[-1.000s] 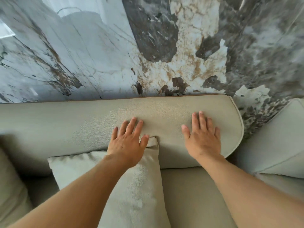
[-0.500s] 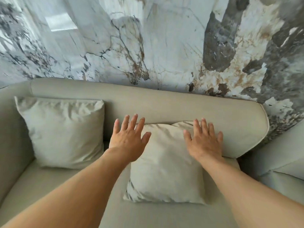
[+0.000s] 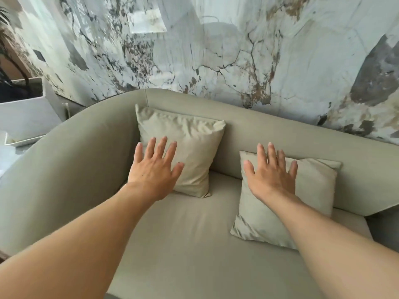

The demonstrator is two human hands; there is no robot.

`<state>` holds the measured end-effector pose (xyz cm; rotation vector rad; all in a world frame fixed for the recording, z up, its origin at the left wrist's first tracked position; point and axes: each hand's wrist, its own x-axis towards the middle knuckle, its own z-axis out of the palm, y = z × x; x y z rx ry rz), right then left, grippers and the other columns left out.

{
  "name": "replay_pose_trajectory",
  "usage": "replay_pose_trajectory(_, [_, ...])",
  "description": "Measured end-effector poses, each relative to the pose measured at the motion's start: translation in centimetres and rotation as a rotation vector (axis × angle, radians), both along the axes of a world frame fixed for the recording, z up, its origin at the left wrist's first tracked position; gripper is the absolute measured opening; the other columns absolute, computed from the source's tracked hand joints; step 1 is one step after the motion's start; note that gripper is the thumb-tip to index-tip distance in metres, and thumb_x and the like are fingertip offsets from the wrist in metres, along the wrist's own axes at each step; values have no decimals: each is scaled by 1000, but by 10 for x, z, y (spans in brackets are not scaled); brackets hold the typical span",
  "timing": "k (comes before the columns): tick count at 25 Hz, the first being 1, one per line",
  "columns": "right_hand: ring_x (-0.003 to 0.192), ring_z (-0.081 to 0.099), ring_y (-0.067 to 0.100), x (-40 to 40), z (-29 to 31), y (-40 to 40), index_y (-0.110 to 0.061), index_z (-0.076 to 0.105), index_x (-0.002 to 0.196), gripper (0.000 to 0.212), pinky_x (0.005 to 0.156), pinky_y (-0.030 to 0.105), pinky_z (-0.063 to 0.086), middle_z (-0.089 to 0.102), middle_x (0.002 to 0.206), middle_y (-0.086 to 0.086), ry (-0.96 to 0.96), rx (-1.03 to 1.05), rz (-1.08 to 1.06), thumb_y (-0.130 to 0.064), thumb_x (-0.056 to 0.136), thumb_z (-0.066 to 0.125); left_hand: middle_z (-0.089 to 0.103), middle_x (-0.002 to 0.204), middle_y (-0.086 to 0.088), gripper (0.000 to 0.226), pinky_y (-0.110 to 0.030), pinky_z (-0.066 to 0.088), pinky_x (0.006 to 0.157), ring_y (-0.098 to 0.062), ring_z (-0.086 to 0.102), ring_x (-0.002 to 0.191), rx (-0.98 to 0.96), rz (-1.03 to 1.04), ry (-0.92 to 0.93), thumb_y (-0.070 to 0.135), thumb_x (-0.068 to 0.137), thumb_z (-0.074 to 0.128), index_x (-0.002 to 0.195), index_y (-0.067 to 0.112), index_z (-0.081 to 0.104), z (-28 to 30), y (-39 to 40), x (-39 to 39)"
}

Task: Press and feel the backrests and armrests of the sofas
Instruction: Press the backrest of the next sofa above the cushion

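A grey-green sofa fills the view, its backrest (image 3: 269, 134) running along the wall and its curved left armrest (image 3: 71, 160) sweeping toward me. Two matching cushions lean on the backrest: a left cushion (image 3: 194, 137) in the corner and a right cushion (image 3: 313, 190). My left hand (image 3: 154, 169) hovers flat with fingers spread in front of the left cushion's lower left part. My right hand (image 3: 272, 175) is spread the same way in front of the right cushion's upper left. Neither hand holds anything; whether they touch the cushions I cannot tell.
A glossy marble-patterned wall (image 3: 216, 50) rises right behind the backrest. Beyond the armrest at far left stands a white planter box (image 3: 23, 113) with dark plant stems. Part of a second sofa (image 3: 384, 225) shows at the right edge. The seat (image 3: 194, 244) lies between my forearms.
The view has swung left and pulled back: both hands left the right end of the backrest and now hover over the two cushions. The left armrest and planter have come into view.
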<state>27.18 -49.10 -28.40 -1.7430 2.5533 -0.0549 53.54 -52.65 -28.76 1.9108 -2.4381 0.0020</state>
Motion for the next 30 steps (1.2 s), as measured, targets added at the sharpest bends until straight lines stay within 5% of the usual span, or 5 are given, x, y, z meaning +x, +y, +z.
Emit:
replay_pose_trajectory(8, [148,-9,21,54,-21,-72,-30,-4,153,69,115,53,-5,-9,163,-3,-24,-40,18,-62,93,7,-2,163,1,66,-48,-7,118,-23,-10,148,-71,37,-26,57,94,10,152,27,1,7,-73,55])
replay_pose_trajectory(30, [148,-11,16,31,-92,-262,-33,-1,152,75,116,53,-6,-7,163,-5,-48,-88,-151,-70,87,6,-3,163,-1,71,-47,-12,118,-24,-13,148,-74,-183,17,62,89,1,152,29,0,-73,-323,6])
